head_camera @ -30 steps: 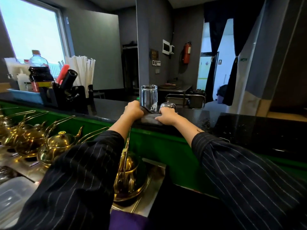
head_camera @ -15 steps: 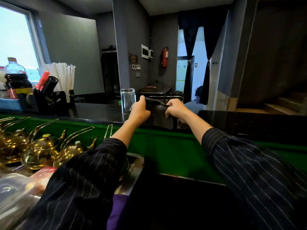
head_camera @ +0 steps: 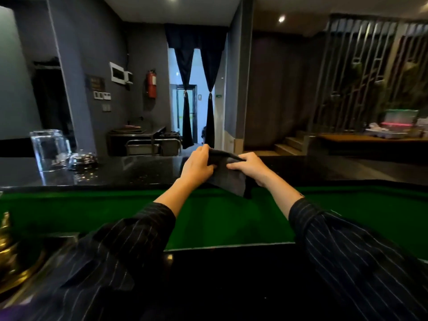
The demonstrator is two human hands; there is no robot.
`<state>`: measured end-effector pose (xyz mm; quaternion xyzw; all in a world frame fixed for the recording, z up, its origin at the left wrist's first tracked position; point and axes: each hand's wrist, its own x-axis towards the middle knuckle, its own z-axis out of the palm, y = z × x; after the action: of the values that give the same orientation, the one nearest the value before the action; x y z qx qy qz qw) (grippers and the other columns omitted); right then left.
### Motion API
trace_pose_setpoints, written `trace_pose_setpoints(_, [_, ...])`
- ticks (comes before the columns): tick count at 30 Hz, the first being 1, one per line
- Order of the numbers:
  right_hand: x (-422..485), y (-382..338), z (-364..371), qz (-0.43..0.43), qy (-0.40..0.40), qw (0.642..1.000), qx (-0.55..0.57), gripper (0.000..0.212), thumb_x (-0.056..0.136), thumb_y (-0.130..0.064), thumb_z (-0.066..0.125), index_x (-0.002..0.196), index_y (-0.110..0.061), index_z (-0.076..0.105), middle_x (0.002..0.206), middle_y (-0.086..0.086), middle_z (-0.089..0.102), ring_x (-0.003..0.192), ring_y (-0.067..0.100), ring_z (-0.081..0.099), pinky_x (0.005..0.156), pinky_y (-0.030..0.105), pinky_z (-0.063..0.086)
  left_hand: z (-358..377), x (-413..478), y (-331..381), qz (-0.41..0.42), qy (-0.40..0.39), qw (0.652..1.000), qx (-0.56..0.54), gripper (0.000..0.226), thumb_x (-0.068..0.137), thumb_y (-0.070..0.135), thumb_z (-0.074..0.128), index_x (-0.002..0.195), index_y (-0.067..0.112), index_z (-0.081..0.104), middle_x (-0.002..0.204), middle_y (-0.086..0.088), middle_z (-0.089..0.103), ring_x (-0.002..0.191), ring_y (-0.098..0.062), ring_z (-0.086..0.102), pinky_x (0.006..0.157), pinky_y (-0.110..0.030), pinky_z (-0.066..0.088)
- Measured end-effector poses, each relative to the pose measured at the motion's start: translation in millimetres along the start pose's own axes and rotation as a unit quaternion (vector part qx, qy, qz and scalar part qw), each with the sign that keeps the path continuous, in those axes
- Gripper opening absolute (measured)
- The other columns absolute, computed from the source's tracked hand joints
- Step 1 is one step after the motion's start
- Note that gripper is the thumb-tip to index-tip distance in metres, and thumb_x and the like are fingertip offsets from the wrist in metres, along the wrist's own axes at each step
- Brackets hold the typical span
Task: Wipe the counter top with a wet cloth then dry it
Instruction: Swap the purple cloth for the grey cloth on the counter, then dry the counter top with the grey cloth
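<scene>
A dark grey cloth [head_camera: 229,179] hangs between both my hands above the near edge of the black counter top [head_camera: 129,170]. My left hand [head_camera: 196,165] grips its left upper corner and my right hand [head_camera: 251,166] grips its right upper edge. The cloth's lower part droops in front of the green panel [head_camera: 208,216] under the counter. The cloth is lifted off the surface, and both forearms reach forward in striped dark sleeves.
An upturned clear glass [head_camera: 49,149] and a small metal bell [head_camera: 82,159] stand on the counter at the left. Brass teapots [head_camera: 9,249] sit low at the left edge. Stairs [head_camera: 291,144] and a wooden counter [head_camera: 370,137] lie beyond on the right.
The cloth lay pressed on the counter under both hands; now it is lifted and held spread between them. My view has swung to the right, so the glass and bell sit far left.
</scene>
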<state>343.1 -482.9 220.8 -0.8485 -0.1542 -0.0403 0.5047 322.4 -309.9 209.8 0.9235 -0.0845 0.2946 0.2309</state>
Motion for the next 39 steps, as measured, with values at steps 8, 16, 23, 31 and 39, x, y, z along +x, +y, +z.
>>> trace_pose_setpoints(8, [46,58,-160,0.001,0.180,0.977,-0.117,0.013,0.087,-0.012,0.064,0.076,-0.006,0.064,0.082,0.013,0.065,0.082,0.026,0.062,0.056,0.029,0.040,97,61,84,0.003,-0.074,0.996,0.038,0.033,0.092,0.026,0.054,0.118,0.007,0.049,0.122,-0.016,0.053,0.119,-0.034,0.043,0.095,-0.053,0.043])
trace_pose_setpoints(16, [62,113,-176,0.029,-0.045,0.907,-0.418,0.049,0.095,-0.037,0.054,0.131,-0.004,0.048,0.133,0.020,0.054,0.119,0.035,0.054,0.087,0.036,0.044,147,83,113,0.025,-0.160,0.984,0.074,0.040,0.096,0.035,0.042,0.128,0.016,0.056,0.132,-0.010,0.057,0.123,-0.030,0.049,0.100,-0.054,0.042])
trace_pose_setpoints(23, [66,121,-178,0.048,-0.130,0.899,-0.415,0.080,0.094,-0.065,0.030,0.145,-0.003,0.030,0.151,0.020,0.034,0.140,0.037,0.030,0.110,0.046,0.027,154,88,110,-0.013,-0.185,0.981,0.061,0.035,0.097,0.031,0.043,0.120,0.015,0.063,0.122,-0.009,0.065,0.112,-0.028,0.059,0.097,-0.042,0.047])
trace_pose_setpoints(31, [92,144,-154,0.098,-0.135,0.893,-0.417,0.060,0.100,-0.054,0.015,0.155,-0.032,0.005,0.163,0.009,-0.003,0.150,0.033,-0.004,0.117,0.058,0.000,157,89,101,-0.006,-0.174,0.982,0.076,0.035,0.095,0.031,0.043,0.123,0.025,0.062,0.128,-0.001,0.063,0.118,-0.022,0.057,0.098,-0.041,0.047])
trace_pose_setpoints(39, [98,136,-143,0.121,-0.133,0.889,-0.421,0.056,0.100,-0.051,0.020,0.153,-0.038,0.005,0.164,0.005,-0.002,0.150,0.032,-0.002,0.116,0.058,0.003,157,87,97,-0.012,-0.186,0.981,0.061,0.039,0.094,0.026,0.040,0.130,0.029,0.056,0.136,-0.005,0.056,0.121,-0.025,0.054,0.098,-0.041,0.046])
